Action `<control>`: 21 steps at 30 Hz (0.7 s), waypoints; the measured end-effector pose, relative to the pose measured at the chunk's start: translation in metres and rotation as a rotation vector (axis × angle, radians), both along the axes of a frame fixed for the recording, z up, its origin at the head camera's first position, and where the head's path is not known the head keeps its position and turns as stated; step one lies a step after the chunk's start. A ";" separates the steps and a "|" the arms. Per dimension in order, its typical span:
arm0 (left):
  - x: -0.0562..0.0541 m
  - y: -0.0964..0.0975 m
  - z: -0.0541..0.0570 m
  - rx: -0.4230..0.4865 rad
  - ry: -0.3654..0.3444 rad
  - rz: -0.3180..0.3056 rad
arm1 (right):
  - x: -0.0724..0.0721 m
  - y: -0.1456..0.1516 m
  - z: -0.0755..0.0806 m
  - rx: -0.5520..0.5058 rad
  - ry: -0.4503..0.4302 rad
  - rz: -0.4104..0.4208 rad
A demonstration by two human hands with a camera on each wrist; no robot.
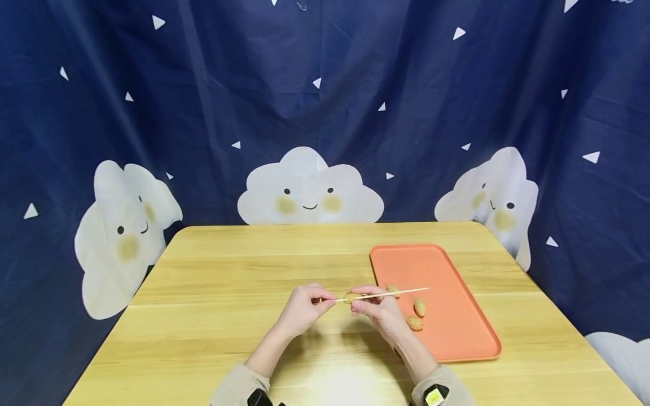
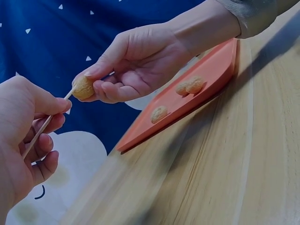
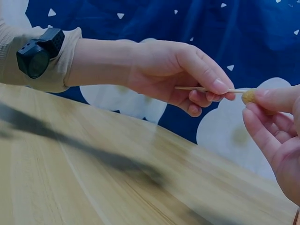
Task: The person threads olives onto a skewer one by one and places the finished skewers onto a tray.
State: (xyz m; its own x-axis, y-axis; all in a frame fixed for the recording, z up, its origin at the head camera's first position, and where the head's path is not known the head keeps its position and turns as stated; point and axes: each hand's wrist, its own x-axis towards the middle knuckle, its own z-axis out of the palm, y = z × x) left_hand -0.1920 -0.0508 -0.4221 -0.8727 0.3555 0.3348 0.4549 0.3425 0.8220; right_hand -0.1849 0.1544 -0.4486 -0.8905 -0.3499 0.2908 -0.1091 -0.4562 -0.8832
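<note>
Between thumb and fingers, my left hand (image 1: 302,310) pinches a thin wooden skewer (image 1: 393,293). My right hand (image 1: 384,316) pinches a tan, rough-skinned oval ball (image 2: 83,87), a small food piece whose kind I cannot tell. The skewer meets this ball, and in the head view its length carries on past it to a thin end over the tray. How the skewer passes through the ball is hidden by the right fingers. In the left wrist view, the skewer's other end (image 2: 29,151) lies along the left palm.
To the right is an orange rectangular tray (image 1: 457,332), with several similar balls (image 1: 419,307) on it, partly beside the right wrist. Both hands are above the wooden table (image 1: 228,270). A dark blue curtain (image 1: 325,113) with clouds hangs behind the table's far edge.
</note>
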 end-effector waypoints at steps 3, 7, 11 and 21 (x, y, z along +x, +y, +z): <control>0.000 -0.001 -0.001 0.005 0.006 -0.005 | 0.001 0.001 0.000 0.006 0.014 0.010; 0.000 -0.003 -0.002 0.019 0.003 0.002 | 0.002 0.006 -0.001 0.037 0.024 -0.011; -0.001 -0.006 -0.002 0.027 -0.001 0.020 | 0.003 0.017 -0.004 0.115 0.041 -0.101; 0.000 -0.018 -0.004 0.010 -0.002 0.050 | 0.011 0.074 -0.013 0.342 -0.008 -0.418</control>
State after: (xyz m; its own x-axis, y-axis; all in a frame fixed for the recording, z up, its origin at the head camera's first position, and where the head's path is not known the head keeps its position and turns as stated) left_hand -0.1922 -0.0688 -0.4266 -0.8898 0.3080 0.3367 0.4361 0.3563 0.8264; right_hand -0.1742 0.2282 -0.4612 -0.9759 -0.0383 0.2148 -0.2122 -0.0616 -0.9753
